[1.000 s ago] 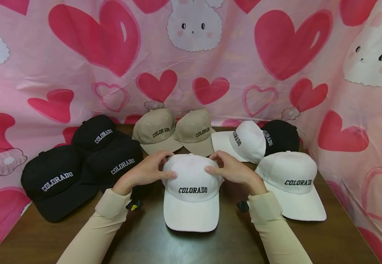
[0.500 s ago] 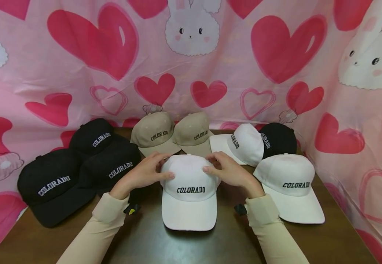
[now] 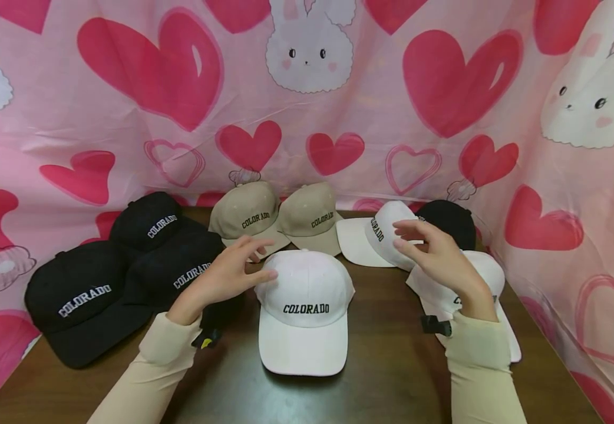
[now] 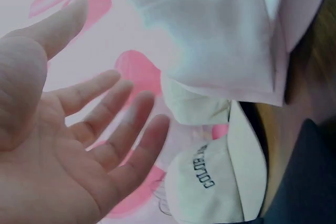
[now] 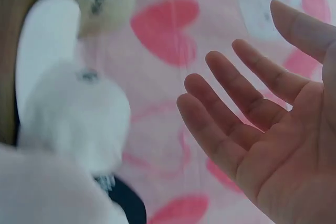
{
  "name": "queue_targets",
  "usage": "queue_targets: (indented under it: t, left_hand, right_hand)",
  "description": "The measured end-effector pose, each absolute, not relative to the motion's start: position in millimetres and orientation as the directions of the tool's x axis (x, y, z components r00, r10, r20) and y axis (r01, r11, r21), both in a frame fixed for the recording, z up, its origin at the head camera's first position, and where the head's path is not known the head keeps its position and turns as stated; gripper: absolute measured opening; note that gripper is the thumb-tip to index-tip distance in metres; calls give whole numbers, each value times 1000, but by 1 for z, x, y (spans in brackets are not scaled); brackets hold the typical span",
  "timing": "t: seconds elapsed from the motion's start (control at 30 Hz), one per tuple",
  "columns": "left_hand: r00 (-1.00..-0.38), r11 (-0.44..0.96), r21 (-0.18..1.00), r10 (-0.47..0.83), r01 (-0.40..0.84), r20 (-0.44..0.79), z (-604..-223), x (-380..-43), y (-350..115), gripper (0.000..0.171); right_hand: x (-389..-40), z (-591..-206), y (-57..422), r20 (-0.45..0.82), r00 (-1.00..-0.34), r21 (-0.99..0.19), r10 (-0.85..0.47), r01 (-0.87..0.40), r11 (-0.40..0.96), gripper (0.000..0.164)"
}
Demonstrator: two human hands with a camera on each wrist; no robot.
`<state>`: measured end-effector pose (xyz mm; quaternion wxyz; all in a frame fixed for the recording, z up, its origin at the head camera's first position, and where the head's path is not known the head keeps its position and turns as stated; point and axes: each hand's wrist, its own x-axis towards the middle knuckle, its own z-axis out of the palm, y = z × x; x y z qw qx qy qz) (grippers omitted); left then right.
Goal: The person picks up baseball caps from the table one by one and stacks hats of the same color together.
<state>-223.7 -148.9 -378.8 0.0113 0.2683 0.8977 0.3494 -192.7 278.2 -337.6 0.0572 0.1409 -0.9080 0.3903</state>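
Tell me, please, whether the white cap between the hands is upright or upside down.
Upright: the white cap stands crown up on the table, its lettering right way up.

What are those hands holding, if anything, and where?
Nothing. The left hand and right hand are empty; the white fabric cap with black lettering sits between them.

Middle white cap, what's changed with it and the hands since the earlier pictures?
Both hands let go of the middle white cap: the right hand swung right, while the left hand eased only slightly off. That cap and the other caps stayed put.
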Motion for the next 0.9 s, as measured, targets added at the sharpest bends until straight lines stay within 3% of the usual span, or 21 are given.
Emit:
queue_targets:
  t: [0.27, 0.53, 0.77, 0.9]
  left_hand:
    - [-797, 523, 617, 503, 589, 335, -371, -211, -134, 56]
    - [-752, 452, 618, 525, 643, 398, -365, -204, -122, 51]
    - [-697, 346, 649, 582, 678, 418, -366, -203, -102, 49]
    - [-669, 310, 650, 613, 694, 421, -362, -202, -87, 49]
  right_hand:
    - [-179, -336, 342, 284, -959, -656, -17, -207, 725, 46]
    - [-170, -349, 389, 270, -956, -666, 115, -99, 740, 52]
    - [-167, -363, 413, 155, -974, -708, 162, 5, 706, 62]
    - [-169, -365, 423, 88, -985, -671, 149, 52, 740, 66]
